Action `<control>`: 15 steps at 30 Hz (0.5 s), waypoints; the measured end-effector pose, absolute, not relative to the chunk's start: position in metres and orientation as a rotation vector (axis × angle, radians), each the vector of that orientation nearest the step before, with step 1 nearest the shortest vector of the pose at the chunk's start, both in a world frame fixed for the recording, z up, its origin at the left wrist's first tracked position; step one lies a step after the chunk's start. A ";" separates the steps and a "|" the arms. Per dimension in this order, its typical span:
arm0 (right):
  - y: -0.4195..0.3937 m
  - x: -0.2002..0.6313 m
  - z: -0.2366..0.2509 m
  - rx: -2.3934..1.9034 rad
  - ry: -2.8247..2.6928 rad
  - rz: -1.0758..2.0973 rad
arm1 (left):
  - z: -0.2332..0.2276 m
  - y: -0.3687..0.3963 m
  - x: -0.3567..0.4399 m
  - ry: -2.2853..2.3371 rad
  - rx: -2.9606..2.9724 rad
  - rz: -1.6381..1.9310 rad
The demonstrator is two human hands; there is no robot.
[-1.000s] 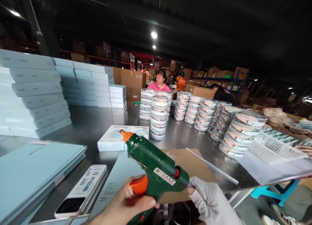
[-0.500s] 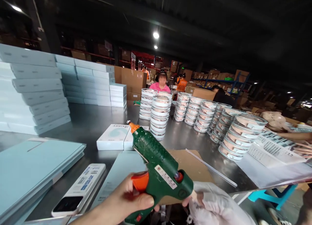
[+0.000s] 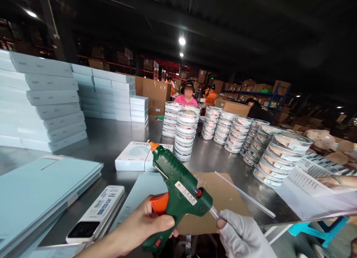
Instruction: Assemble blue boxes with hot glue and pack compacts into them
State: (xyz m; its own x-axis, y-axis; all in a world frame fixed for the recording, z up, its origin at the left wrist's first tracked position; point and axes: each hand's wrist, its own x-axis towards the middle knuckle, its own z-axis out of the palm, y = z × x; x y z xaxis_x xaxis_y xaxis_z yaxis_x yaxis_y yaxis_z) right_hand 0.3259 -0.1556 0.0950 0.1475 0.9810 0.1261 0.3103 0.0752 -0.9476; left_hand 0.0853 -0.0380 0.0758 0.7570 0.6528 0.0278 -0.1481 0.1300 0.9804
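My bare left hand (image 3: 152,220) is wrapped round the handle of a green glue gun (image 3: 178,176), close to its orange trigger. The gun's orange nozzle points up and to the left. At its rear end a clear glue stick (image 3: 214,213) sticks out. My right hand (image 3: 240,230), in a whitish glove with a bare fingertip showing, pinches the outer end of that stick. Beneath the gun lie a brown cardboard sheet (image 3: 223,191) and a light blue panel (image 3: 139,193). A second glue stick (image 3: 248,196) rests along the cardboard's right side.
Tall stacks of pale blue boxes (image 3: 50,98) stand at left. Flat blue folders (image 3: 50,191) and a white power bank (image 3: 103,209) lie nearer. Round clear tins (image 3: 185,135) are stacked across the middle and right. A co-worker's hand (image 3: 331,181) touches white sheets (image 3: 309,176); a person in pink (image 3: 186,99) is opposite.
My right hand has drawn a little away from the gun's rear, so more of the glue stick shows. At the right, a co-worker's hand has come over the white sheets.
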 end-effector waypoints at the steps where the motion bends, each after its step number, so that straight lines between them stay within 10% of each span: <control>1: -0.156 0.327 0.094 -1.467 -1.489 0.642 | 0.076 -0.037 0.085 0.465 1.356 0.619; 9: -0.146 0.336 0.083 -1.450 -2.113 -0.855 | 0.075 -0.036 0.086 0.490 1.293 0.572; 15: -0.143 0.332 0.098 -1.354 -2.032 -0.582 | 0.078 -0.037 0.092 0.427 1.148 0.581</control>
State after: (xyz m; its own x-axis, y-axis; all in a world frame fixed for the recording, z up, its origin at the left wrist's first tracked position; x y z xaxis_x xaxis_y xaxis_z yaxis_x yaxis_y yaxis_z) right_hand 0.3317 -0.1428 0.0981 -0.2814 0.6521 0.7040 0.9259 0.3772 0.0207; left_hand 0.0924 -0.0371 0.0775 0.7771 0.6290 -0.0225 -0.2091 0.2918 0.9334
